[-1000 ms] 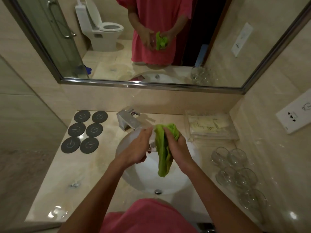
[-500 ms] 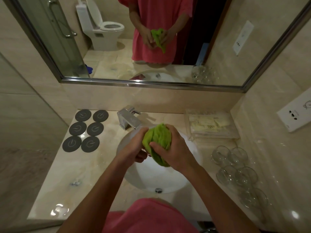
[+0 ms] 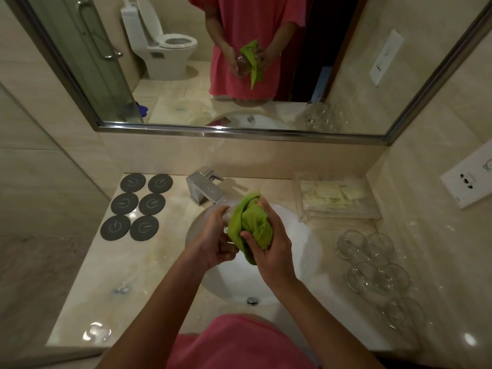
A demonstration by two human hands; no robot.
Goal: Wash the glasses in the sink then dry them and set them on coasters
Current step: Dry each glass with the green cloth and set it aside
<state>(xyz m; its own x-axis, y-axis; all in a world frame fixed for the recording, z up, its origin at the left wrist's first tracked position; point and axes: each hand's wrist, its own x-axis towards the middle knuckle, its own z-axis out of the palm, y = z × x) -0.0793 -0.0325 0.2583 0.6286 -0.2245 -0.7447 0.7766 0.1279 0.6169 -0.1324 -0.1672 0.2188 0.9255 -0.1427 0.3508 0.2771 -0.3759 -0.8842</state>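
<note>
Over the sink (image 3: 300, 230), the left hand (image 3: 213, 242) is grasping a glass (image 3: 228, 217); the right hand (image 3: 269, 243) is clutching a green cloth (image 3: 253, 222) around it.

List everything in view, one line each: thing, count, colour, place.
coasters: six, dark grey, counter left, all bare
faucet: one, chrome, behind sink
sink: one, white, centre
cloth: one, green, over sink, wrapped on glass
glass: one, clear, in left grip
waiting glasses: about five, clear, counter right
tray: one, clear, back right
mirror: one, wall
left hand: holds glass
right hand: grips cloth
</note>
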